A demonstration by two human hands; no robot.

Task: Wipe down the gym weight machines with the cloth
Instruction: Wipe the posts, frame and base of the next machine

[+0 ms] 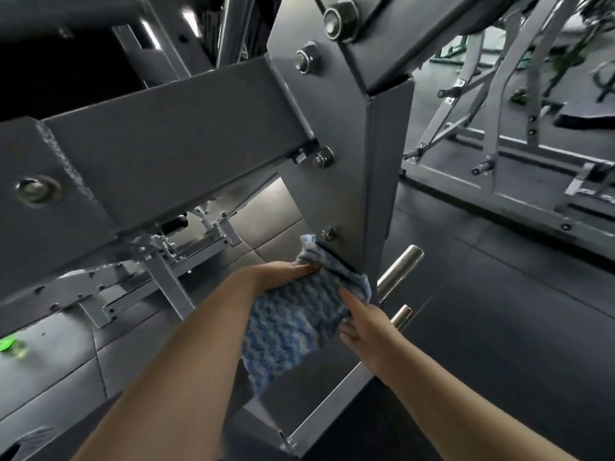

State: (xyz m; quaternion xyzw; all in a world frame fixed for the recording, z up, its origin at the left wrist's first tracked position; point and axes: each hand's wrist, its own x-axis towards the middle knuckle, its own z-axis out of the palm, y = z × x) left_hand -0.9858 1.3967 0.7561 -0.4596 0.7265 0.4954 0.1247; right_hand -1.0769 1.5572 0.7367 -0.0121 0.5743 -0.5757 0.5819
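A blue and white knitted cloth (293, 314) lies against the lower part of the grey upright post (349, 181) of a weight machine. My left hand (286, 272) grips the cloth's upper edge and presses it to the post just below a bolt. From the right, my right hand (361, 322) holds the cloth's other edge, forefinger stretched along it. The cloth's lower part hangs loose between my forearms.
A thick slanted grey beam (173, 134) with bolts crosses at the left. Two chrome pegs (401, 269) stick out of the post at the right of my hands. Another grey machine frame (499, 168) stands at the far right on dark rubber flooring. Something green (10, 344) lies at the left edge.
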